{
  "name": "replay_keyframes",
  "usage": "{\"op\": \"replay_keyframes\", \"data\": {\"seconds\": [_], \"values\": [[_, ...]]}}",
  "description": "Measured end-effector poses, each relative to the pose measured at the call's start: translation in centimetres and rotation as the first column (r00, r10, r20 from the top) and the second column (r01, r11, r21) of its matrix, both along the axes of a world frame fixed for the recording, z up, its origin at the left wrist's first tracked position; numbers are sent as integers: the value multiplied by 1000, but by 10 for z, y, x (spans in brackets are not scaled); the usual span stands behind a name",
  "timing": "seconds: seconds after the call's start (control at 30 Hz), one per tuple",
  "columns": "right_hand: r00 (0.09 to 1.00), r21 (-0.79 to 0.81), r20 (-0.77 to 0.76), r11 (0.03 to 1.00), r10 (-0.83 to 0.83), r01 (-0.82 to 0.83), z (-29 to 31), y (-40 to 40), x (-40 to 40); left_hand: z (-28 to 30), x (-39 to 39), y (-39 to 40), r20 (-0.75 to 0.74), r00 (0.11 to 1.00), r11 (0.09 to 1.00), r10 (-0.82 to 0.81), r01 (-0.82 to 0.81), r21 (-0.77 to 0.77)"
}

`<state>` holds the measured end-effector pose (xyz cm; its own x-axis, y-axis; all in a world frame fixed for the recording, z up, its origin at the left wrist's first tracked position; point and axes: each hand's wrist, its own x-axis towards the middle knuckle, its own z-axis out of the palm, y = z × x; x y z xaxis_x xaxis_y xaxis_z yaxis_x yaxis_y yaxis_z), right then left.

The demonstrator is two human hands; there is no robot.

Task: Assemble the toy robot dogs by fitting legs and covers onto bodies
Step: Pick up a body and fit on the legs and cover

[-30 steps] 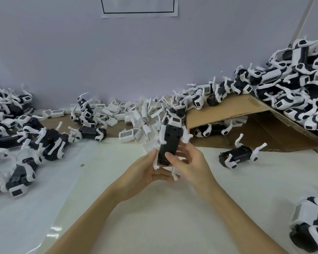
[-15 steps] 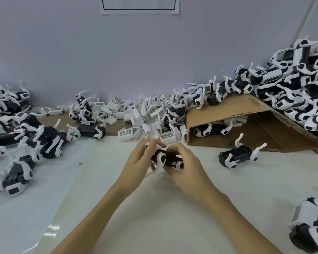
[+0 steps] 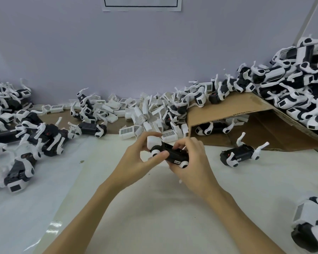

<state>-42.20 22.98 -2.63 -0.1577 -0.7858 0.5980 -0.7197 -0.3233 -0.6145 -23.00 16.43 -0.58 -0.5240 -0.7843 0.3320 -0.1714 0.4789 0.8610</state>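
Toy dog body (image 3: 174,153), pinched between both hands' fingers (image 3: 155,156)

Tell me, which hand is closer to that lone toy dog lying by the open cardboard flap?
Right. The right hand is beside the lone dog, apart from it. The left hand is farther away, beyond the held body.

Bright, even, diffuse light with only faint shadows; a small glare patch on the table (image 3: 52,226) at lower left; wide-angle bending at the edges; corners slightly soft
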Motion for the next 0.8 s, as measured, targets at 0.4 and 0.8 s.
{"op": "replay_keyframes", "data": {"seconds": [0.4, 0.8], "values": [[994, 84, -19, 991, 104, -102, 6, 1, -18, -3, 23, -23, -165, 971, 977, -175, 192, 94], [943, -150, -303, 970, 138, -190, -7, 1, 45, -8, 12, -19, -679, 534, 781, 504, 54, 622]]}}
